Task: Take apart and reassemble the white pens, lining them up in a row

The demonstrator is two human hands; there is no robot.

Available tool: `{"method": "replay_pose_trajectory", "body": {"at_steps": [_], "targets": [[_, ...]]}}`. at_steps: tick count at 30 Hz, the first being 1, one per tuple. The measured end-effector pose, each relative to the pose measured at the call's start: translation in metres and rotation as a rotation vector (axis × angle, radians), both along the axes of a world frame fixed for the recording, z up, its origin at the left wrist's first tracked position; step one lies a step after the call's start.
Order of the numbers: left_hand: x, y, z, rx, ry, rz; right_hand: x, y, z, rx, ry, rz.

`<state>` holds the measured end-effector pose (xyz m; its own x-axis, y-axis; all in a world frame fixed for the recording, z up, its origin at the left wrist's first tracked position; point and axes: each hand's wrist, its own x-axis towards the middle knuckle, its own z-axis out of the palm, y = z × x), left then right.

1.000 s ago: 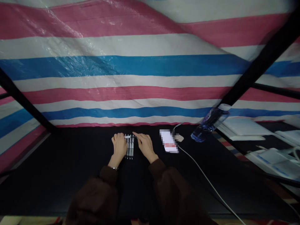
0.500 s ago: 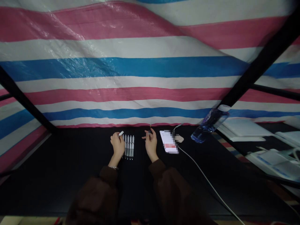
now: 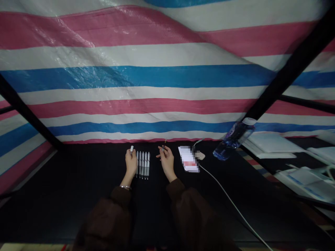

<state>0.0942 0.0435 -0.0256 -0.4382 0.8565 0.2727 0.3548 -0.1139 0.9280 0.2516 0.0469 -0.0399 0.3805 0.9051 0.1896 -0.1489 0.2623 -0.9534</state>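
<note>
Pens (image 3: 143, 165) sit lined up on the dark desk (image 3: 65, 174) between my hands, left hand (image 3: 131, 162) grip clamped on a white pen (image 3: 131, 149), right hand (image 3: 166, 162) grip pinching a thin rod (image 3: 164, 144)

A row of pens (image 3: 143, 165) lies on the surface (image 3: 78, 167), between the left hand (image 3: 131, 162) and right hand (image 3: 166, 161). A phone (image 3: 188, 159) lies right of the right hand; a water bottle (image 3: 233, 139) lies further right and behind.

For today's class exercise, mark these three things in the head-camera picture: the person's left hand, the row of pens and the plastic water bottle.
left hand (image 3: 131, 164): head view, back of the hand.
row of pens (image 3: 144, 165): head view, barrel of a middle pen.
plastic water bottle (image 3: 234, 139): head view, middle of the bottle's body.
</note>
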Motion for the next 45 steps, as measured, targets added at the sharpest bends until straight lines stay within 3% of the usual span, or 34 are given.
{"method": "replay_pose_trajectory", "body": {"at_steps": [18,24,31,38,45], "targets": [[0.000,-0.003,0.004,-0.024,0.075,0.026,0.002,-0.003,0.004,-0.011,0.059,-0.026],[-0.001,-0.005,0.005,0.007,0.256,0.066,0.002,-0.004,0.004,0.054,0.025,-0.065],[0.002,-0.011,0.008,-0.020,0.446,0.074,0.003,-0.004,0.001,0.092,-0.186,-0.089],[0.005,-0.015,0.015,-0.019,0.539,0.065,0.001,-0.005,-0.001,0.129,-0.247,0.010],[0.010,-0.024,0.026,-0.018,0.835,-0.046,0.001,-0.007,-0.002,0.131,-0.417,0.002]]}}
